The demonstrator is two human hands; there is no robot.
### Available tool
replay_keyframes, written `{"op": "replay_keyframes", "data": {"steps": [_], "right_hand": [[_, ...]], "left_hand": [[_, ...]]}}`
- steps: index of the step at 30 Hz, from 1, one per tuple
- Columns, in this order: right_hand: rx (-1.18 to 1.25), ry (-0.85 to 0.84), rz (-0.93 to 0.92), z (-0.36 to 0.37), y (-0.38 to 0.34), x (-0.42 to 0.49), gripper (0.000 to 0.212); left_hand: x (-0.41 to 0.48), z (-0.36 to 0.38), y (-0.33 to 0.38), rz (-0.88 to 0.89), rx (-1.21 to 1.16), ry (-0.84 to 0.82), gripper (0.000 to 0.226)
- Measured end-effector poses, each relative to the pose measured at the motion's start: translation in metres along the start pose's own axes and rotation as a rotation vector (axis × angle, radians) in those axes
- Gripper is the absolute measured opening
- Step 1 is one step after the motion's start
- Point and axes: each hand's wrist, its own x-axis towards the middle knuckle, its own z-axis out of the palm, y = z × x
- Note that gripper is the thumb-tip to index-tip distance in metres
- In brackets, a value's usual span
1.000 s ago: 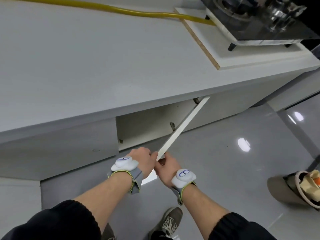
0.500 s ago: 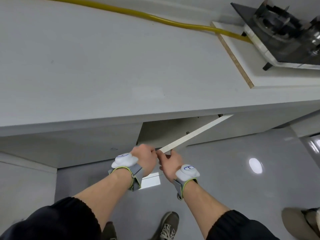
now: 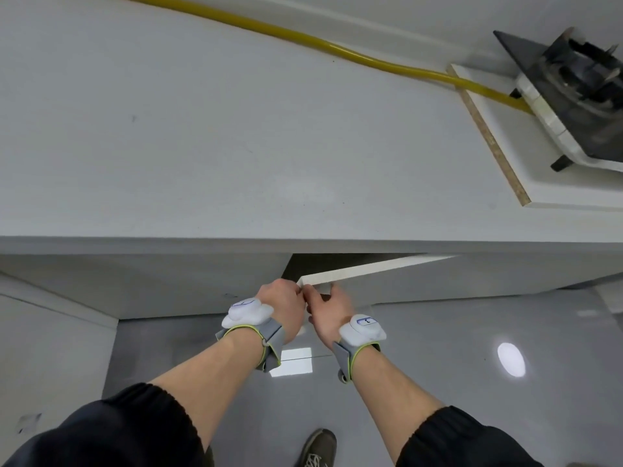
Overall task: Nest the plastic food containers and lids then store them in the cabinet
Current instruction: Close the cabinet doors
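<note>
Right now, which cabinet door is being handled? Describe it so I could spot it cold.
Find the white countertop and look under its front edge. The cabinet door stands ajar there, both hands at its free corner; its pale top edge angles outward, unlike the flush panels beside it.

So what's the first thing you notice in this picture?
Two hands, left hand and right hand, grip the edge of a white cabinet door under the countertop. A yellow hose snakes across the counter to a black stove at the far right.
</note>
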Motion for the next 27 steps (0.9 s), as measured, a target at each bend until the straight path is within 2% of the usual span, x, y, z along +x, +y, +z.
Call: {"op": "replay_keyframes", "data": {"steps": [6,7,10,12,14,18,22,27], "right_hand": [[-0.177,-0.010,-0.028,-0.009,-0.007,0.016,0.035],[-0.200,-0.017,-0.034,-0.010,-0.007,0.019,0.031],[-0.230,-0.041,-0.052,-0.010,-0.009,0.027,0.041],[-0.269,-0.051,-0.086,-0.008,-0.010,0.031,0.036],[-0.272,-0.067,-0.098,-0.006,-0.013,0.035,0.031],[-0.266,-0.095,-0.094,-0.007,-0.016,0.041,0.044],[-0.294,-0.101,-0.108,-0.009,-0.016,0.047,0.035],[-0.242,-0.114,-0.081,-0.010,-0.022,0.047,0.039]], "left_hand": [[0.012,-0.011,0.018,-0.073,0.100,0.000,0.030],[0.014,-0.011,0.021,-0.080,0.085,0.005,0.028],[0.017,-0.007,0.022,-0.095,0.023,0.055,0.017],[0.020,-0.005,0.022,-0.105,-0.001,0.069,0.018],[0.022,-0.004,0.023,-0.099,-0.039,0.090,0.025],[0.021,0.003,0.027,-0.102,-0.110,0.167,0.031],[0.021,0.007,0.031,-0.132,-0.163,0.221,0.027],[0.027,0.006,0.036,-0.168,-0.205,0.246,0.025]]}}
